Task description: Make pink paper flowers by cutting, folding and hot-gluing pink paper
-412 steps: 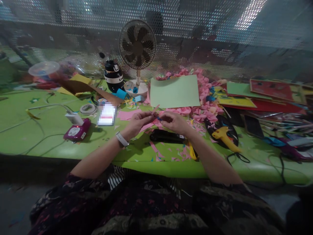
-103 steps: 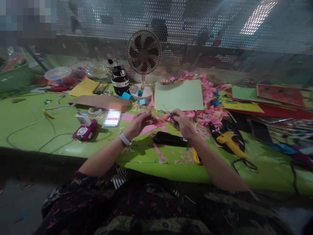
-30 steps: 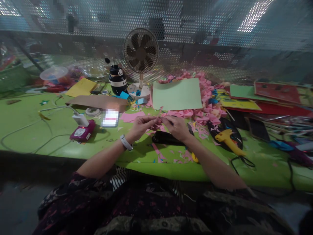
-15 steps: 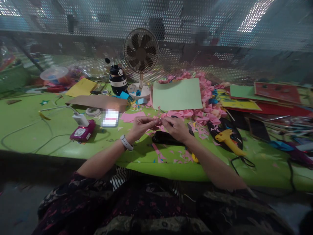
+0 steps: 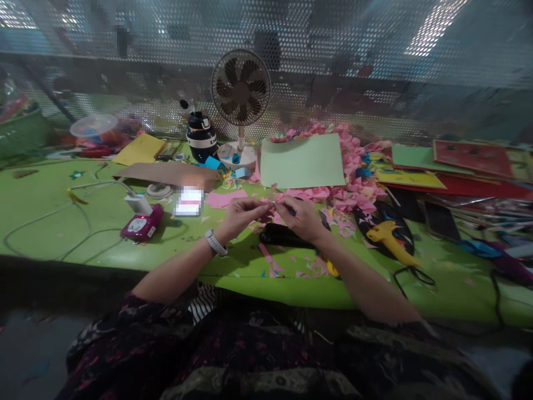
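Observation:
My left hand [image 5: 247,215], with a white watch band [image 5: 215,243] on its wrist, pinches a small piece of pink paper [image 5: 273,193] between thumb and fingers. Meeting it fingertip to fingertip, my right hand [image 5: 302,219] is closed on the same spot; the paper is mostly hidden there. Beneath the hands lies a long black object [image 5: 277,235], partly covered by the right hand. Pink paper scraps [image 5: 270,258] are scattered around it on the green table [image 5: 233,266]. A flat pink paper [image 5: 222,199] lies just left of the hands.
Behind the hands, a pale green sheet [image 5: 302,161] rests against a heap of folded pink paper [image 5: 353,158]. A fan [image 5: 241,89] and dark bottle [image 5: 201,139] stand at the back. Right lies a yellow glue gun [image 5: 389,239]; left, a purple socket block [image 5: 141,223] with cables.
My fingers have shifted very slightly at the pinched pink paper. The view has moved a touch; the things on the table stay where they were.

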